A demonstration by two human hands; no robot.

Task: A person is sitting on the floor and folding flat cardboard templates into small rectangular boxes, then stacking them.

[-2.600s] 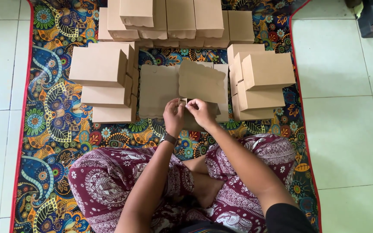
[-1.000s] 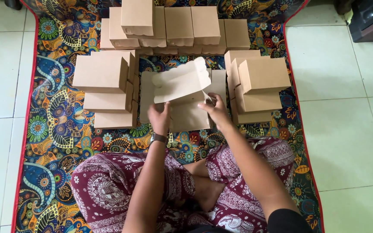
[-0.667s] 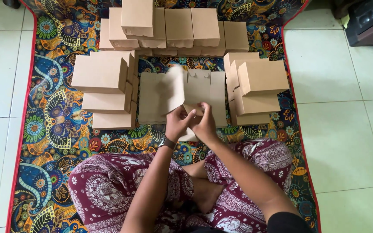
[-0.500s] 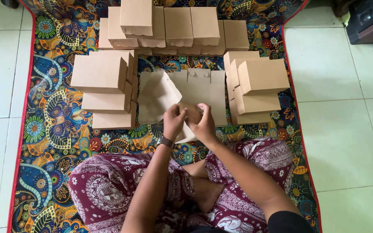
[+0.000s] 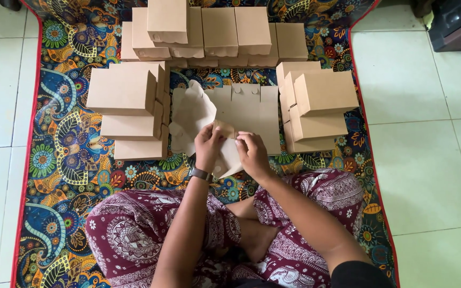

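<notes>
Cross-legged on a patterned mat (image 5: pixel 54 160), brown boxes all around

Big colourful mat on the tiled floor (image 5: pixel 427 160), folded box stacks at 9 (image 5: pixel 126 109), 12 (image 5: pixel 209 29) and 3 o'clock (image 5: pixel 316 104). Dead centre lies a pile of flat box blanks (image 5: pixel 246 114), and just at its 6 o'clock edge both hands pinch one half-folded blank (image 5: pixel 228 152): left hand (image 5: pixel 208 146) and right hand (image 5: pixel 253 153) closed on its flaps, fingers curled tight.

Stacks of folded brown cardboard boxes (image 5: pixel 129 106) are ranged left, right (image 5: pixel 318 104) and at the far side (image 5: pixel 209 29) on a patterned mat (image 5: pixel 54 160); pale floor tiles (image 5: pixel 433 160) are seen around it.
</notes>
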